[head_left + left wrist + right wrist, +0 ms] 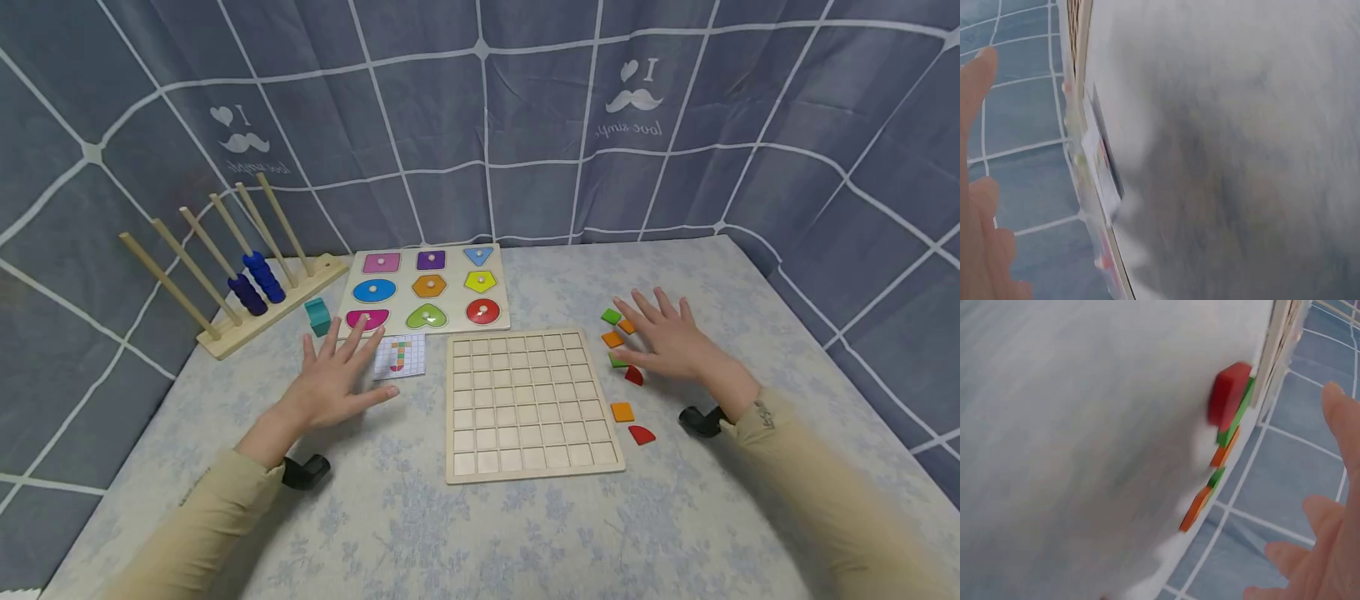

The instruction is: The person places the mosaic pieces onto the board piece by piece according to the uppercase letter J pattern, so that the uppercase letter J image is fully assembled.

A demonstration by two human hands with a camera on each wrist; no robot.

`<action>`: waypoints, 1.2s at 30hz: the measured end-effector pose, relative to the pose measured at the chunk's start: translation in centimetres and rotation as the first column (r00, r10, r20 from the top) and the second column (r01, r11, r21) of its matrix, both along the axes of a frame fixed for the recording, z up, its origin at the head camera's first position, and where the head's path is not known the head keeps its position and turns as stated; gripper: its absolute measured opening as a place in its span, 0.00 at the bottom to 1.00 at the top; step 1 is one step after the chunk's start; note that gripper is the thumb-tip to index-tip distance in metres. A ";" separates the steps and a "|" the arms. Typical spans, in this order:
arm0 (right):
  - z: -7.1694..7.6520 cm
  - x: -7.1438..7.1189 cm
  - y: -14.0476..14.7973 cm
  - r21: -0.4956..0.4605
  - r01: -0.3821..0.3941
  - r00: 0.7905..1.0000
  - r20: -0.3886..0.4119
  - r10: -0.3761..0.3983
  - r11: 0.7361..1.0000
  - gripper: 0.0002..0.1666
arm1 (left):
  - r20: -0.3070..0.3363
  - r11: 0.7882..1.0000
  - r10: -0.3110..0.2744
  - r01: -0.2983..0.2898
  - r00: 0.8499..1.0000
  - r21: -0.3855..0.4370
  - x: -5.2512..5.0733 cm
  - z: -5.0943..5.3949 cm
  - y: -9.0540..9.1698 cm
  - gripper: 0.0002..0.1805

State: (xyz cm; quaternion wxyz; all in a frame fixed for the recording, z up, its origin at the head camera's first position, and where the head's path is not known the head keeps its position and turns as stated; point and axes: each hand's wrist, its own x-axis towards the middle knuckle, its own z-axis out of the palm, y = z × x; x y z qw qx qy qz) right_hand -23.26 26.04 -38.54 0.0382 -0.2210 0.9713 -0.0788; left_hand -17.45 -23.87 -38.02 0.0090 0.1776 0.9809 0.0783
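My left hand [326, 392] hovers with spread fingers beside a small pattern card [400, 357], holding nothing. On the right, my right hand [671, 342] is spread above the table near several loose green, orange and red pieces, also empty. Among them are an orange square [622, 412] and a red quarter-round piece [642, 434]. Between the hands lies a wooden grid board [534, 400] with bare cells. The left wrist view shows part of the left hand [985, 212] and the card [1100, 164]; the right wrist view shows the right hand [1322, 531] and a red piece [1229, 397].
A shape puzzle board [429, 286] with knobbed pieces lies behind the card. At the back left stands a wooden peg rack [273, 310] with blue and purple beads on two pegs, and a teal piece [317, 317] beside it. A grey-blue checked curtain [525, 125] hangs behind the table.
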 end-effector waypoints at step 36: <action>-2.2 -2.2 -0.6 -0.752 0.303 0.937 0.123 -0.327 0.585 0.38 | 0.080 0.874 -0.326 0.268 0.942 0.404 5.8 -5.3 7.4 0.54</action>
